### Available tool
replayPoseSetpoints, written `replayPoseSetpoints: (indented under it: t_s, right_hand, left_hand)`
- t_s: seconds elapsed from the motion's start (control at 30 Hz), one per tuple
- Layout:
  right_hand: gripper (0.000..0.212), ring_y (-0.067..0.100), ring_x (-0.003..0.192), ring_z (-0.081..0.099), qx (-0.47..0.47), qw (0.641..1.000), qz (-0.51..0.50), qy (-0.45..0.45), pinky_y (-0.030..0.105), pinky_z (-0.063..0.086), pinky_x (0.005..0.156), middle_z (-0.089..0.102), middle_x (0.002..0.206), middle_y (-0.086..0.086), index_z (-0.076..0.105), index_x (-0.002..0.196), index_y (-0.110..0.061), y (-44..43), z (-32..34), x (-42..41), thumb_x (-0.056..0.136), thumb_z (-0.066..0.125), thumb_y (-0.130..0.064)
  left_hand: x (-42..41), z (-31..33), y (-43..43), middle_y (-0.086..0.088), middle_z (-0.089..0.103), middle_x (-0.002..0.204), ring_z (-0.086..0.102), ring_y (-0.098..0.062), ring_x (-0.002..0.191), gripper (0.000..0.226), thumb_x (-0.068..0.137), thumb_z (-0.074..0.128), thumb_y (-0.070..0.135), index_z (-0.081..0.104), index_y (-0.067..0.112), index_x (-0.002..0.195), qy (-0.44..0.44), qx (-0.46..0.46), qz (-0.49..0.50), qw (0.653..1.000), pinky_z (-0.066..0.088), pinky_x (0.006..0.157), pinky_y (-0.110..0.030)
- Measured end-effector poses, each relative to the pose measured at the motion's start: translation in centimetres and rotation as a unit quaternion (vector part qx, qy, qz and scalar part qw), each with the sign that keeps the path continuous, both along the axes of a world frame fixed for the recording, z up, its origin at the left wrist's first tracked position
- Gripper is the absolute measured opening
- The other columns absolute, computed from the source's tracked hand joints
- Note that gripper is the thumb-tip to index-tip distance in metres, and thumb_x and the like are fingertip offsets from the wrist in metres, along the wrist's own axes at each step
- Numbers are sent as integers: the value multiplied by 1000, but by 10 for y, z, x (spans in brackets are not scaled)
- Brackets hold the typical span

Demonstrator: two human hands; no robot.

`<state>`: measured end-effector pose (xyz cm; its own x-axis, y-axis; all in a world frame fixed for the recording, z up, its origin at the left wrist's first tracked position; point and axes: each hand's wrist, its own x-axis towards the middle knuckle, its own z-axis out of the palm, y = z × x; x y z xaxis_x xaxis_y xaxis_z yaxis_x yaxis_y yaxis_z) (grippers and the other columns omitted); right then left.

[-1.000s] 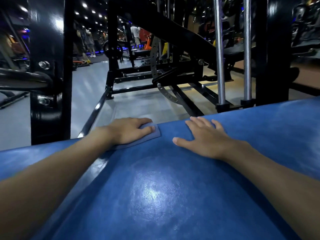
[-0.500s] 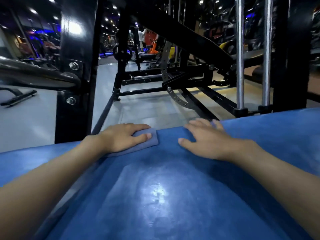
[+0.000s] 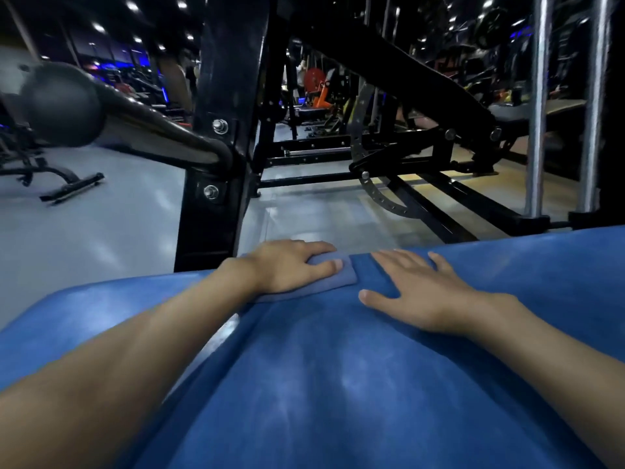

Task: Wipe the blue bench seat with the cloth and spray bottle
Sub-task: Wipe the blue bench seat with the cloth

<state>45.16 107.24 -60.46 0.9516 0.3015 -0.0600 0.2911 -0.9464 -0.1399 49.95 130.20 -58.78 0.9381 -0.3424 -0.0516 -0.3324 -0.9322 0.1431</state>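
Ctr frame, far edge of blue bench seat [image 3: 338, 384]: L hand [image 3: 287, 265], fingers flat, presses blue cloth [image 3: 333, 283]; R hand [image 3: 419, 296] just beside, fingers spread flat on seat, holding nothing.

You had just one camera, on your head. It looked forward and down, close over the blue bench seat [image 3: 338, 384], which filled the lower half. The gym floor [image 3: 101, 238] showed above it, at the left.
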Motion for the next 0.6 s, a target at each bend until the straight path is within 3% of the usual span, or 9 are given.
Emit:
replayPoseSetpoints:
  t_s: [0.13, 0.2, 0.3, 0.43, 0.6]
  right_hand:
    - [77, 12, 148, 2, 8, 999, 39, -28, 50, -3, 119, 15, 160, -4, 9, 154, -22, 45, 8, -6, 92, 27, -65]
    - [81, 10, 148, 2, 45, 996, 73, -14, 49, -3, 119, 14, 161, -5, 7, 154, -22, 76, 4, -8, 90, 24, -69]
    - [90, 12, 148, -2, 21, 996, 90, -22, 54, -3, 117, 8, 162, -3, 1, 154, -25, 100, -9, -6, 83, 15, -78]
    - [90, 11, 148, -2, 8, 996, 83, -24, 52, -2, 118, 6, 162, -6, -1, 154, -23, 100, -7, -6, 84, 17, -77]
    - [85, 13, 149, 0, -35, 997, 64, -3, 52, -1, 118, 6, 162, -5, -4, 154, -23, 110, 2, -11, 88, 19, -72]
  left_hand:
    - [-11, 1, 55, 17, 55, 137, 49, -16, 128, 52, 86, 24, 80, 36, 62, 133, 1, 4, 26, 1000, 36, 99, -39]
    - [-18, 2, 90, 18, 57, 135, 51, -16, 126, 53, 80, 21, 85, 32, 67, 129, -2, 11, 48, 999, 38, 103, -45]
    - [-27, 1, 122, 15, 59, 130, 54, -17, 121, 62, 73, 18, 86, 38, 63, 127, -16, 0, 71, 997, 41, 101, -42]
    - [-20, 0, 92, 9, 63, 124, 56, -22, 116, 54, 86, 24, 77, 48, 51, 127, -28, 28, 61, 997, 42, 97, -43]
    - [-21, -1, 100, 14, 63, 124, 55, -17, 115, 47, 87, 27, 76, 44, 59, 128, -10, -16, 56, 998, 40, 98, -43]
